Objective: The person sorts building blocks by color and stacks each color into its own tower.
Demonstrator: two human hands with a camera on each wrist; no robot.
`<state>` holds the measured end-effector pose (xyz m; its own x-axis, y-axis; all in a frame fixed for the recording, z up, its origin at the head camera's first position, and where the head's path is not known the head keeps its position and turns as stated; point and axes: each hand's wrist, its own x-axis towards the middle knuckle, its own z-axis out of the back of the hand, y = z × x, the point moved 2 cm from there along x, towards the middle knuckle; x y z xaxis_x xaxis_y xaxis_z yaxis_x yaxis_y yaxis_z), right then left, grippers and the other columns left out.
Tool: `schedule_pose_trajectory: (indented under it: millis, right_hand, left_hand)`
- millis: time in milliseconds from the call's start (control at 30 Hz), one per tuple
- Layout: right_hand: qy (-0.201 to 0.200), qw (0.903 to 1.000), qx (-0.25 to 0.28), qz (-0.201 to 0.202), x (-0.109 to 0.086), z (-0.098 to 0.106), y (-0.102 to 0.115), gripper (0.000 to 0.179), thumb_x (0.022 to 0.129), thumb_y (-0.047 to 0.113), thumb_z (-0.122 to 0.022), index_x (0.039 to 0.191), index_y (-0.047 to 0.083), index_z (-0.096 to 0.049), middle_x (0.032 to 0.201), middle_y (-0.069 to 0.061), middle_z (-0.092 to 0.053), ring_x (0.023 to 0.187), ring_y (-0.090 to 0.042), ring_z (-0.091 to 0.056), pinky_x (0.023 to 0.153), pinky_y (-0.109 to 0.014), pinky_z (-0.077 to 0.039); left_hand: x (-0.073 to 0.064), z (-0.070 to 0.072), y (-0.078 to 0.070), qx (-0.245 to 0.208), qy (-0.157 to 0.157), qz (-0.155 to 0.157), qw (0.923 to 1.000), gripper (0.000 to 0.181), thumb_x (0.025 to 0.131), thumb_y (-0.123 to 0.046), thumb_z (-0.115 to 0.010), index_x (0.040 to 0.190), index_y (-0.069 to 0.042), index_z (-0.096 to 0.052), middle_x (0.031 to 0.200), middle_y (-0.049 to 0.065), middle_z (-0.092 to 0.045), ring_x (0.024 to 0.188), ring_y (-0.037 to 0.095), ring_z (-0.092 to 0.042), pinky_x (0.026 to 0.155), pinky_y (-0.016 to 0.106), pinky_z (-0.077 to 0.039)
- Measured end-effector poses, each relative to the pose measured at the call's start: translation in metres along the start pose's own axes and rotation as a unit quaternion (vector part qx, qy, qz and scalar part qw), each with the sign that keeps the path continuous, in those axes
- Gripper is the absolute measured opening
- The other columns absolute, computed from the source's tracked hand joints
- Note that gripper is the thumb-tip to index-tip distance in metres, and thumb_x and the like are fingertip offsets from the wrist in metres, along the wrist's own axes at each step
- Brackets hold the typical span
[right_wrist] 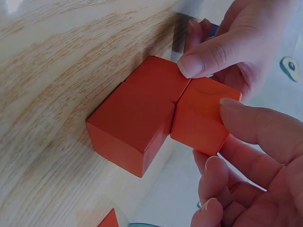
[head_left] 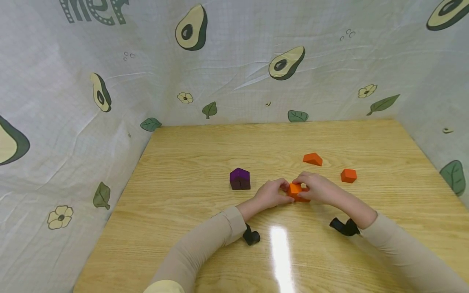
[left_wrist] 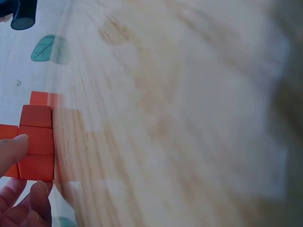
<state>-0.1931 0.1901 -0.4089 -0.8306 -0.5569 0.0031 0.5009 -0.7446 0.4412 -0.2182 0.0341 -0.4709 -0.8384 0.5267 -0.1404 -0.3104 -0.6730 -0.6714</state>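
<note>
Several red-orange wooden blocks (head_left: 304, 198) sit in a short row on the table, with an orange cube (right_wrist: 201, 116) on top. My left hand (head_left: 272, 193) is at the row's left end, its thumb and fingers on opposite sides of the blocks (left_wrist: 38, 140). From the right, my right hand (head_left: 318, 188) pinches the upper cube between thumb and fingers. Part of the stack is hidden behind the fingers.
A purple block house (head_left: 239, 179) with a peaked top stands left of the hands. An orange triangular block (head_left: 313, 159) and a separate orange cube (head_left: 348, 176) lie to the right. A printed cloth (head_left: 234, 81) hangs behind the table (head_left: 176, 228).
</note>
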Motion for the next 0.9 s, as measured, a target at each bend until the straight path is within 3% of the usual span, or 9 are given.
schedule_pose_trajectory:
  millis: [233,433,600,900]
  right_hand:
    - [0.01,0.9999,-0.009,-0.011,0.001,0.0,-0.001,0.029,0.077,0.008,-0.071,0.103,-0.004,-0.064,0.093,-0.011,-0.061,0.078,-0.021,-0.056,0.067,-0.031,-0.048]
    - [0.014,0.9994,0.025,-0.021,-0.003,0.011,-0.008,0.034,0.079,0.011,-0.07,0.108,-0.006,-0.062,0.103,-0.016,-0.06,0.073,-0.015,-0.053,0.063,-0.027,-0.045]
    - [-0.007,0.9973,0.055,-0.049,-0.013,0.029,-0.027,0.037,0.081,0.009,-0.067,0.113,-0.007,-0.058,0.109,-0.021,-0.059,0.081,-0.019,-0.055,0.065,-0.029,-0.046]
    - [-0.039,0.9932,0.05,-0.098,-0.034,0.052,-0.063,0.038,0.084,0.007,-0.063,0.117,-0.011,-0.054,0.111,-0.027,-0.057,0.085,-0.026,-0.057,0.063,-0.028,-0.048]
  left_hand:
    - [0.0,0.0,0.001,0.001,0.0,-0.004,1.0,0.035,0.077,-0.036,-0.073,0.103,-0.017,-0.059,0.1,-0.007,-0.064,0.089,0.006,-0.057,0.077,0.019,-0.044]
    - [0.001,-0.001,0.002,0.003,0.0,-0.005,1.0,0.036,0.076,-0.036,-0.073,0.104,-0.018,-0.059,0.102,-0.007,-0.064,0.091,0.005,-0.058,0.078,0.019,-0.044]
    - [0.002,-0.001,0.002,0.014,-0.002,-0.005,0.9999,0.037,0.076,-0.037,-0.073,0.104,-0.018,-0.059,0.103,-0.007,-0.064,0.092,0.006,-0.058,0.08,0.019,-0.044]
    - [0.002,-0.002,0.002,0.016,0.001,-0.002,0.9999,0.037,0.076,-0.037,-0.074,0.104,-0.018,-0.059,0.102,-0.007,-0.063,0.092,0.007,-0.057,0.079,0.019,-0.044]
